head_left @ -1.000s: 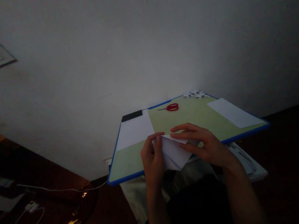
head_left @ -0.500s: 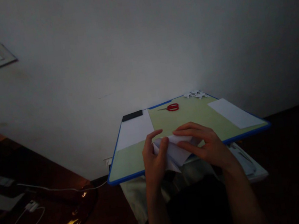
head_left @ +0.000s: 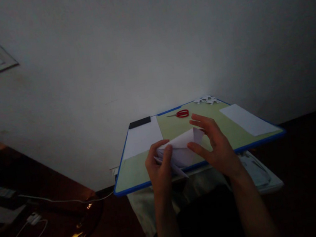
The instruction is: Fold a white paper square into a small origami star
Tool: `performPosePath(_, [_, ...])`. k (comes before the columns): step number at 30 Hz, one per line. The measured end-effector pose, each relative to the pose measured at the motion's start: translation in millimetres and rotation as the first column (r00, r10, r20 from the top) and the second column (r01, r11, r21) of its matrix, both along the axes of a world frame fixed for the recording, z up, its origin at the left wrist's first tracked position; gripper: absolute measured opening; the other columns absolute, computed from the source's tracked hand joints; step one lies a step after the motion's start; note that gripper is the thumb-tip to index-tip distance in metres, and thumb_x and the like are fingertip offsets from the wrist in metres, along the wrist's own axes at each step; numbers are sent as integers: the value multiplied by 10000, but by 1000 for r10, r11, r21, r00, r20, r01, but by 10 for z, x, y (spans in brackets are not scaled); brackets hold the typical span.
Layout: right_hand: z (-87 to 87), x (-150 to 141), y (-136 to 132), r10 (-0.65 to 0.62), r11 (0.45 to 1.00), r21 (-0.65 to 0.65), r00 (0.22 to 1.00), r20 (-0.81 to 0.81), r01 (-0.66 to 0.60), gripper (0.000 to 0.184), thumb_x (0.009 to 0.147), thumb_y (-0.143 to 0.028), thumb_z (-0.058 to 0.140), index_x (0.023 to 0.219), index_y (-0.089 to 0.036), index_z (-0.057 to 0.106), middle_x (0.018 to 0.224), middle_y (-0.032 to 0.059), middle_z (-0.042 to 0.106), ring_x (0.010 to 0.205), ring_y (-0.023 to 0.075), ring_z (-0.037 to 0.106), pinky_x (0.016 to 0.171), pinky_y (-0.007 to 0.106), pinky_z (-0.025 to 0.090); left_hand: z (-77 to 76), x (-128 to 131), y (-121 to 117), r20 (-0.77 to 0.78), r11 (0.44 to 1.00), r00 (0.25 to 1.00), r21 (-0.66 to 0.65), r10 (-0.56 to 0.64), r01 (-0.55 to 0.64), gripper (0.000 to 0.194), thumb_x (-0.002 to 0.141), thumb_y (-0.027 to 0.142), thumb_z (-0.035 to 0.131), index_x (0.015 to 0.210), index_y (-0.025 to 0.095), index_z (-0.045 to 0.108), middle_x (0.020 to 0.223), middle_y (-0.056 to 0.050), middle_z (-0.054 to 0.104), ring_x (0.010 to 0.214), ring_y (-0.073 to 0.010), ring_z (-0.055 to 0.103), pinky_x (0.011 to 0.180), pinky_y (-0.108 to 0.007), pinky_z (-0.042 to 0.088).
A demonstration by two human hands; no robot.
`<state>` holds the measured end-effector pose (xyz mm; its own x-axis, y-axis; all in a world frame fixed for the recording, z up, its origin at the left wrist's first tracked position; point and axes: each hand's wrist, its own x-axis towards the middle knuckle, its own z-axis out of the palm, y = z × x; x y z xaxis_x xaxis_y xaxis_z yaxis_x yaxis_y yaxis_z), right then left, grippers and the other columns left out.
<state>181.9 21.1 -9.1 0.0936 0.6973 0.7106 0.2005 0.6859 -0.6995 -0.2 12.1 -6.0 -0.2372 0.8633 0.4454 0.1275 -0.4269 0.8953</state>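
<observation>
While the forearms reach up from the dark lap (head_left: pixel 209 220), both hands meet over the table's near edge at one folded paper (head_left: pixel 178 143). Left hand (head_left: pixel 159 169) pinches its left end, thumb on top, fingers curled behind. Right hand (head_left: pixel 219 155) is spread loosely around the right end: thumb at the near face, upper fingers raised clear beyond the far edge; whether a lower finger bears on the back, cannot tell. Paper sits tilted, right end higher, a narrow pointed flap hanging below toward the lap. Handling, judged by eye: very light, springy at the folds, limp across single layers, easily creased or torn, slightly slick under dry fingertips. Best hold probably a flat pinch where layers stack, near the left thumb, with light support at the right corner; squeezing the hollow part would likely crush it. Low on the right, below the tabletop, a white tray (head_left: pixel 276 185), contents too dim to name. Table (head_left: pixel 133 174) green, blue-rimmed. Left sheet (head_left: pixel 141 138) and right sheet (head_left: pixel 247 120) lie flat on it. Farther: red-handled scissors (head_left: pixel 182 113), a black slab (head_left: pixel 139 123) overlapping the left sheet's far end, a cluster of white cutouts (head_left: pixel 207 99) at the far right corner. Behind all, pale wall (head_left: pixel 149 49).
</observation>
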Motion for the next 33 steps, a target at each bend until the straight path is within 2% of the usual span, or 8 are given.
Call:
performPosePath(4, [-35,-90,32,89,989,-99,980,-181,-108,521,957,-406,742,1413,-329,502,1488,110,576,1297,263,649,1066,474,566,-7,23,24,230,994,968,14,101,-107,309,860,430,807,1071,212,744,734,31,600,594,-109,528,519,-200,409])
performPosePath(9, [-62,-108,-51,420,894,-179,907,18,-410,1076,784,-372,933,1620,-371,255,1404,111,634,1212,279,707,1058,517,579,51,60,76,522,977,837,36,162,-212,307,838,385,796,1064,212,682,915,-5,689,772,-146,670,649,-225,501])
performPosePath(11, [-79,-154,-58,437,890,-168,897,58,-423,1090,791,-334,927,1638,-391,243,1354,92,654,1179,273,718,1043,517,590,59,62,94,555,969,811,39,182,-244,298,828,375,796,1041,207,672,956,-17,696,826,-160,682,688,-239,511])
performPosePath(19, [-114,-349,45,326,941,-93,945,7,-324,769,925,-297,789,1588,-354,404,1168,53,739,1002,233,719,919,431,621,2,69,82,391,967,916,187,89,-173,178,861,293,781,989,211,686,1092,-53,762,973,-200,716,823,-299,546])
performPosePath(22, [-109,-326,63,320,941,-97,945,-61,-325,741,934,-331,782,1577,-343,415,1233,70,748,1025,241,734,930,433,617,-3,11,50,250,965,968,253,0,-66,272,885,275,790,1144,259,705,1151,-45,753,979,-189,708,817,-287,542])
performPosePath(25, [-105,-297,81,301,945,-104,948,-100,-311,723,926,-343,787,1560,-324,440,1066,37,765,898,212,732,872,397,621,29,-52,3,36,967,999,254,-3,-6,313,948,307,740,1259,287,722,1258,-65,717,1066,-213,686,820,-293,545])
performPosePath(30, [-100,-253,101,216,973,-72,975,-50,-219,664,912,-331,789,1518,-293,520,831,-46,624,730,142,616,742,292,574,101,-48,-34,-66,938,997,346,48,-23,190,1034,369,621,1064,240,758,1125,-70,734,1098,-226,680,944,-347,555])
performPosePath(33, [-96,-204,92,196,979,-70,980,32,-193,626,919,-317,774,1504,-308,549,829,-44,603,733,146,606,750,298,565,92,-27,-22,-27,944,999,329,21,-11,131,999,348,683,959,226,711,1042,-53,705,1022,-198,680,841,-286,570])
